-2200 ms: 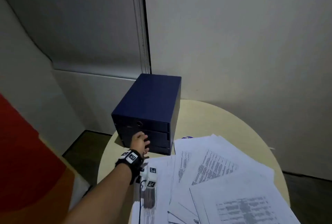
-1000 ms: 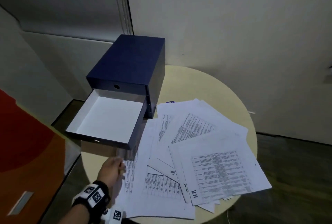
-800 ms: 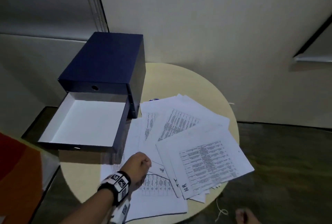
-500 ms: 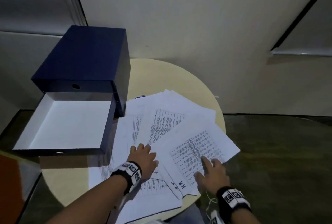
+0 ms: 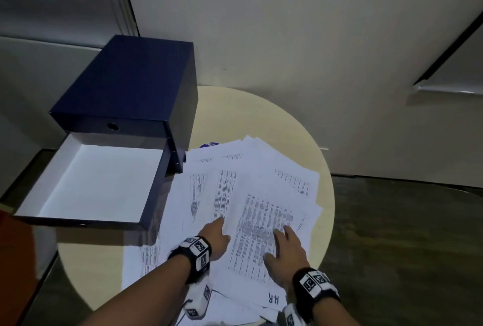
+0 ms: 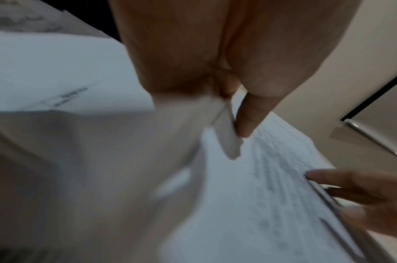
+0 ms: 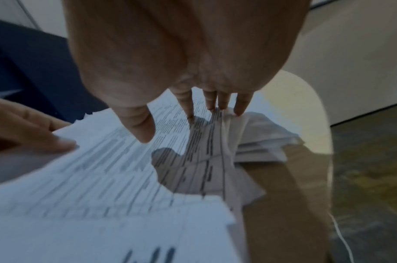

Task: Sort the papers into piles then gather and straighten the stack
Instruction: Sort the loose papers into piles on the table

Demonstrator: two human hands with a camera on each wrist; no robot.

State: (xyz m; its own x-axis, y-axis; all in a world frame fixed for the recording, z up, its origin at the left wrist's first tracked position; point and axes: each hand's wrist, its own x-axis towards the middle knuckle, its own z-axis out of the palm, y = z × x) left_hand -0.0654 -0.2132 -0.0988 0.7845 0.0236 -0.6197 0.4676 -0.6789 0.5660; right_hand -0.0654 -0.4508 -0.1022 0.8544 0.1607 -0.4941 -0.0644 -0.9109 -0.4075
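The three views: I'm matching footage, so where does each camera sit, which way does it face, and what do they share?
Head: worn high, looking down at the round table, papers, open drawer; both forearms, left hand, right hand.
Left wrist: faces along the left hand, thumb at a sheet's edge.
Right wrist: faces along the right hand, fingers on the printed top sheet.
Shared: that sheet; each wrist view shows the other hand.
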